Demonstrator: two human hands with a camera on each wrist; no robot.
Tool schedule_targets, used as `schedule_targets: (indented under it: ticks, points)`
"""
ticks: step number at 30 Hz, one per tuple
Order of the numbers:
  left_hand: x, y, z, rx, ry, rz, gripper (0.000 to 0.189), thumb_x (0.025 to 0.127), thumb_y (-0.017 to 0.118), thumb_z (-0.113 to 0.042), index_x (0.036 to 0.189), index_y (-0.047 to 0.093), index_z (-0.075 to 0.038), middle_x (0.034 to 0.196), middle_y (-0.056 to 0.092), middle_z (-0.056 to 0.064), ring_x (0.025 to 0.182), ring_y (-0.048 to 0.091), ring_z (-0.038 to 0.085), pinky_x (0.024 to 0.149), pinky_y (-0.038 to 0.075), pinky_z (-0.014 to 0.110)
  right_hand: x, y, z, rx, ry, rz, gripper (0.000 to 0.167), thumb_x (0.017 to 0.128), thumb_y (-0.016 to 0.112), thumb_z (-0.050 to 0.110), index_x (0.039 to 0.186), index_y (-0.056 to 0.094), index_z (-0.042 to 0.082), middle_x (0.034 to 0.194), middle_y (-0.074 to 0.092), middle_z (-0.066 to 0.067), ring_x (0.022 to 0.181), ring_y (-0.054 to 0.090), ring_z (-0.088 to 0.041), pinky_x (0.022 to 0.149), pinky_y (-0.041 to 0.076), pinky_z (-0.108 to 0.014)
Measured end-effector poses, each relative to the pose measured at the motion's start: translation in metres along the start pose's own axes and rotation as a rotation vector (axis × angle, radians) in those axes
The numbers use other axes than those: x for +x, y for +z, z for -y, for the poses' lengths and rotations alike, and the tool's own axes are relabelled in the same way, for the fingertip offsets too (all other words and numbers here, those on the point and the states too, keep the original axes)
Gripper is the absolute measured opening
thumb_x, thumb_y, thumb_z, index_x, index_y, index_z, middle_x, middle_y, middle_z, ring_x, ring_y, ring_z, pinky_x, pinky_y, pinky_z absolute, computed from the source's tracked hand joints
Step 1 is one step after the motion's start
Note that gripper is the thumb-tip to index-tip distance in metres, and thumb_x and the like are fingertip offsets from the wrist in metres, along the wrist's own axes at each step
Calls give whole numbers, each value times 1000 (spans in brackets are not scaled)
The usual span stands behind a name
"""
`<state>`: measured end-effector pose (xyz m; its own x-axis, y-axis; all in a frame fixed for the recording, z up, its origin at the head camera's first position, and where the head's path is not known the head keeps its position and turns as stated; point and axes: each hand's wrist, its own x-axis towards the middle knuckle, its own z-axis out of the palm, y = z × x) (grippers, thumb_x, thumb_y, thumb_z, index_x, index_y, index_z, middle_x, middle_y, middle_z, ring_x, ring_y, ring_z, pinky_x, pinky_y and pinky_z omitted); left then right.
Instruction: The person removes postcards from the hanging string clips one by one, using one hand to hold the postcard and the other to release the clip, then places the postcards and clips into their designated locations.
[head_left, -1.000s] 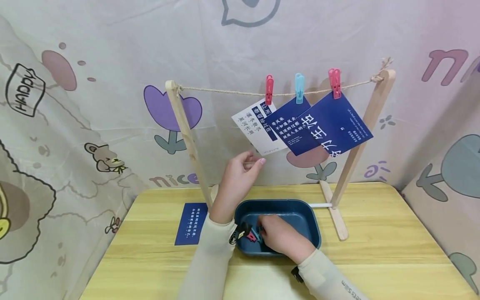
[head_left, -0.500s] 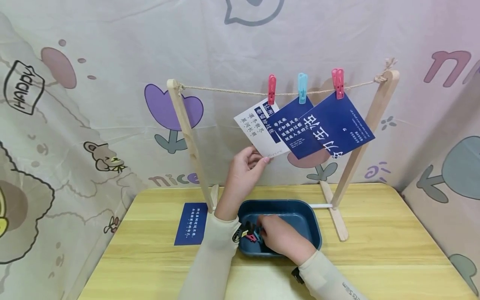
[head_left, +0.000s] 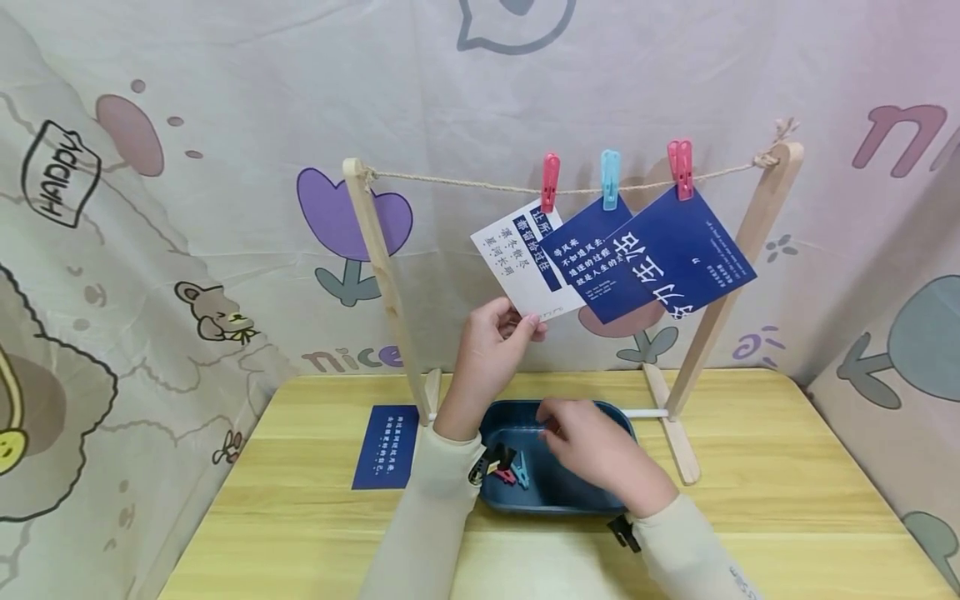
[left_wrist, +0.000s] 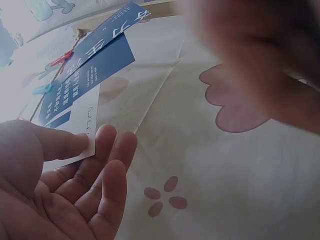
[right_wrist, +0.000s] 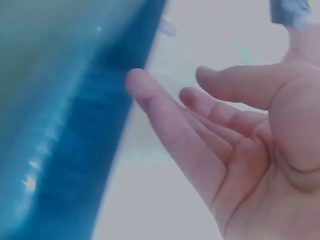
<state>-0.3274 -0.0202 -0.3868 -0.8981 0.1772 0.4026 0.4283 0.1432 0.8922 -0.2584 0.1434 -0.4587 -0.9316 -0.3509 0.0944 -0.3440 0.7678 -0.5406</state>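
The white card [head_left: 521, 271] with dark blue lettering hangs from the rope by a red clothespin [head_left: 550, 182]. My left hand [head_left: 491, 354] pinches its lower corner, thumb in front and fingers behind, as the left wrist view shows on the card [left_wrist: 89, 117]. My right hand [head_left: 592, 446] is over the dark blue tray [head_left: 558, 504], its thumb and fingers apart in the right wrist view with nothing between them. Pink and light blue clothespins [head_left: 521, 471] lie at the tray's left end, partly hidden by the left wrist strap.
Two blue cards [head_left: 690, 250] hang to the right, overlapping, under a light blue clothespin [head_left: 611, 179] and a red clothespin [head_left: 681, 169]. Wooden posts [head_left: 384, 275] hold the rope [head_left: 457, 182]. Another blue card [head_left: 385, 447] lies on the table at the left.
My left hand has come up to the white card and taken its lower corner. My right hand has lifted from among the clothespins and moved right and up.
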Motion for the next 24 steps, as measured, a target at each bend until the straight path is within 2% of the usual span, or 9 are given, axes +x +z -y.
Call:
schedule_targets:
  ticks: [7, 12, 19, 24]
  points:
    - [-2, -3, 3, 6, -14, -6, 20, 107, 69, -11, 125, 74, -3, 99, 79, 9, 87, 79, 18, 87, 67, 32, -5, -29, 12, 118, 5, -94, 9, 105, 70, 9, 114, 74, 10, 87, 72, 4, 72, 66, -5, 67, 58, -23]
    - [0, -4, 2, 4, -6, -5, 19, 107, 69, -11, 124, 74, -3, 99, 79, 9, 87, 79, 19, 85, 67, 31, 0, -49, 21, 119, -105, -243, 12, 104, 70, 5, 115, 73, 8, 90, 75, 1, 72, 70, -6, 66, 60, -23]
    - [0, -3, 2, 0, -4, 11, 20, 107, 70, -10, 125, 73, -1, 102, 78, 12, 86, 78, 20, 84, 68, 40, 16, -90, 42, 87, -259, -491, 11, 102, 73, 3, 112, 74, 7, 86, 74, 1, 67, 68, -6, 63, 60, -23]
    - [0, -6, 2, 20, -5, 10, 22, 107, 70, -13, 127, 72, -3, 102, 77, 9, 86, 79, 17, 82, 68, 34, 30, -119, 60, 50, -319, -623, 9, 101, 75, 5, 110, 75, 5, 89, 75, -2, 65, 66, -6, 60, 55, -17]
